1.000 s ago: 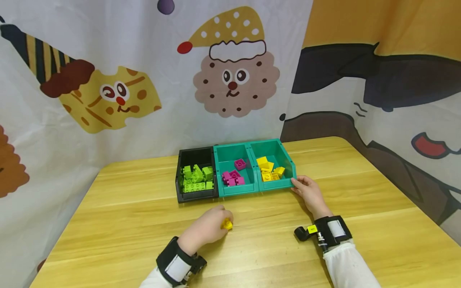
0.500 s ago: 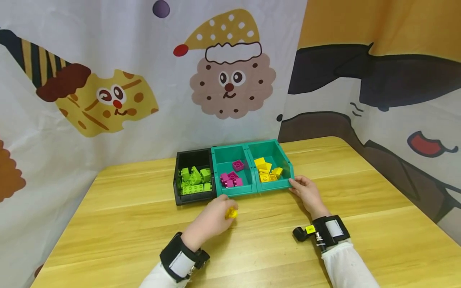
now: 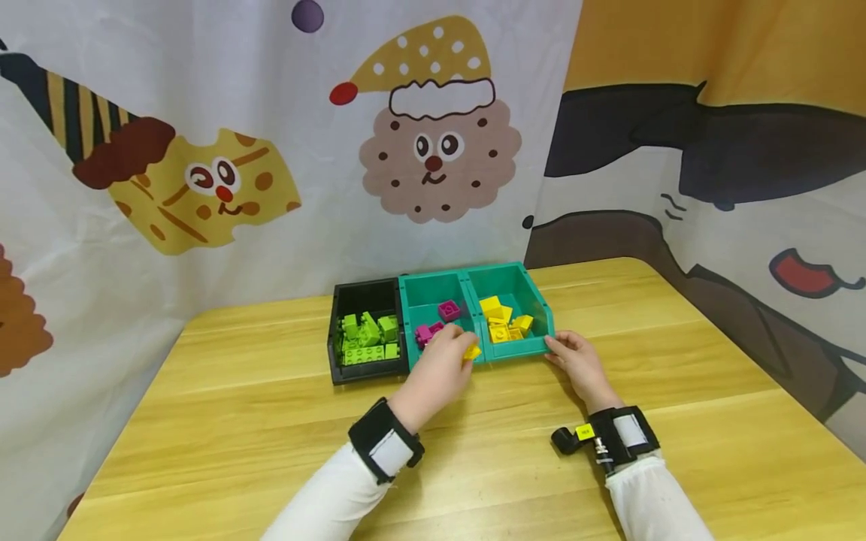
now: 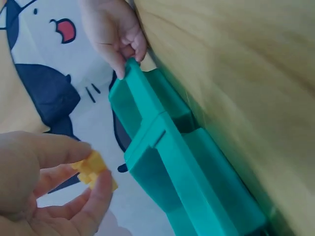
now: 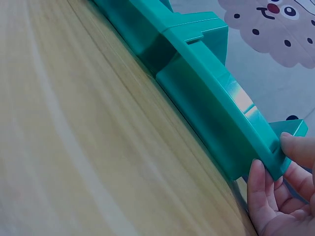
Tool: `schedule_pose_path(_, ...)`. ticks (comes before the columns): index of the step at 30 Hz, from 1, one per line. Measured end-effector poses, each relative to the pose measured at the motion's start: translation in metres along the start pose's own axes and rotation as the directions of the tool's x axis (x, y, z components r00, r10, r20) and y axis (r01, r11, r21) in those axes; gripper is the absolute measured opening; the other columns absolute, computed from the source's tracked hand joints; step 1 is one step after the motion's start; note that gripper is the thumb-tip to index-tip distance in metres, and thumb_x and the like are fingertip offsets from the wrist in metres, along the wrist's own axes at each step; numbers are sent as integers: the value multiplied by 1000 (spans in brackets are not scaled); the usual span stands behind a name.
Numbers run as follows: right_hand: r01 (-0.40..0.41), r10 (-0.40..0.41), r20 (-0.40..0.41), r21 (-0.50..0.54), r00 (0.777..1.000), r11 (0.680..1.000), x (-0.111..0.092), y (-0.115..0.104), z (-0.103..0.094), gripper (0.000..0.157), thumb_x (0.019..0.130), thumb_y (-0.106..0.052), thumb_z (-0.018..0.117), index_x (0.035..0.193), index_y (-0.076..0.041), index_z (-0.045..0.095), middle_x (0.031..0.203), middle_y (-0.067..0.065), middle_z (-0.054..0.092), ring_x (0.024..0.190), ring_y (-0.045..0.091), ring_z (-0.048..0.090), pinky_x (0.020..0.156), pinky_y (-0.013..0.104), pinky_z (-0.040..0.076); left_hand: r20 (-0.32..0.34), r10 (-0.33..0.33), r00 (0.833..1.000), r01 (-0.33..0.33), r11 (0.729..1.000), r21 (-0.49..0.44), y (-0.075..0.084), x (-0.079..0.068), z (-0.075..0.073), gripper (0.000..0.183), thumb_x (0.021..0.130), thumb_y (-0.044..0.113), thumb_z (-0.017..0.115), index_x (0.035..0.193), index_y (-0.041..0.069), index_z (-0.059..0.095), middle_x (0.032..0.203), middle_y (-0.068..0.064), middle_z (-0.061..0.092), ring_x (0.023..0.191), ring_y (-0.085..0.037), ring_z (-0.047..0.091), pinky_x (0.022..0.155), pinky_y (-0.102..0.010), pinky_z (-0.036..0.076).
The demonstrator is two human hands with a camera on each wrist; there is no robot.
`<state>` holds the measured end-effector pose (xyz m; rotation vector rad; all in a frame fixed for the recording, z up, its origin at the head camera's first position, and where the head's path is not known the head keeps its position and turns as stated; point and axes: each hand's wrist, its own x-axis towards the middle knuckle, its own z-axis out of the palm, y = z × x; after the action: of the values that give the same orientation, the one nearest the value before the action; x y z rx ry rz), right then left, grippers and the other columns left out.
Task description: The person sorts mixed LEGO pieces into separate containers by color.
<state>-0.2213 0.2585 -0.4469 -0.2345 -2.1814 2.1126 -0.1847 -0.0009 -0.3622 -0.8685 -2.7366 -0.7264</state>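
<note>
Between the thumb and fingers of my left hand [image 3: 436, 372] is a yellow toy brick [image 3: 472, 352], which shows its studs in the left wrist view. That hand is over the front of the middle teal bin [image 3: 433, 282], hiding part of its magenta bricks [image 3: 449, 310]. My right hand [image 3: 579, 367] grips the front right corner of the right teal bin [image 3: 519, 349], thumb on the rim and fingers beneath it in the right wrist view. Several yellow bricks [image 3: 499, 333] lie inside this bin.
A black bin [image 3: 368, 370] with several lime green bricks [image 3: 365, 352] adjoins the teal bins on the left. All three stand in a row near the back of the wooden table [image 3: 514, 466]. A printed cartoon curtain [image 3: 271, 263] hangs close behind.
My left hand has carried the yellow brick up from the table, forward and right to the bins' front edge. The right hand keeps its place on the bin corner.
</note>
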Motion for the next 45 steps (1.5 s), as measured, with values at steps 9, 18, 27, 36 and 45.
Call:
schedule_pose_path(9, -2, 2, -8, 25, 1000, 1000, 0, 1, -1, 22, 94, -18, 59, 104, 0, 53, 86, -8, 53, 80, 0, 55, 76, 15, 51, -17, 60, 998, -58, 996, 70, 18, 39, 13, 36, 91, 2, 58, 127, 7, 59, 123, -14, 56, 111, -24, 53, 95, -27, 48)
schedule_pose_path(18, -2, 2, 2, 16, 1000, 1000, -1, -2, 0, 26, 93, -19, 59, 107, 2, 52, 88, -5, 54, 80, -1, 55, 77, 16, 51, 5, 121, 993, -119, 963, 241, 11, 52, 45, 33, 94, 5, 55, 126, 11, 60, 127, -12, 56, 116, -24, 53, 97, -25, 46)
schedule_pose_path(27, 3, -3, 1, 6, 1000, 1000, 0, -2, 1, 19, 95, -15, 56, 104, 0, 53, 84, -8, 53, 79, -1, 55, 77, 16, 51, 85, 117, 990, -141, 903, 406, 12, 58, 59, 39, 93, 3, 56, 130, 15, 58, 129, -12, 54, 117, -23, 52, 96, -27, 47)
schedule_pose_path(36, -4, 4, -11, -3, 1000, 1000, -2, -1, 1, 26, 95, -17, 57, 109, 4, 52, 87, -7, 54, 79, -1, 55, 76, 15, 51, 22, 67, 998, -69, 873, 484, 17, 63, 66, 25, 90, 4, 59, 112, 12, 68, 113, -9, 60, 106, -20, 55, 79, -24, 54)
schedule_pose_path(45, -2, 2, -7, 7, 1000, 1000, 0, -2, 0, 26, 94, -18, 58, 108, 3, 52, 86, -8, 54, 79, -1, 55, 75, 14, 51, 140, -26, 990, -57, 831, 553, 27, 60, 66, 25, 95, 15, 54, 118, 13, 66, 124, -7, 58, 119, -20, 48, 97, -25, 46)
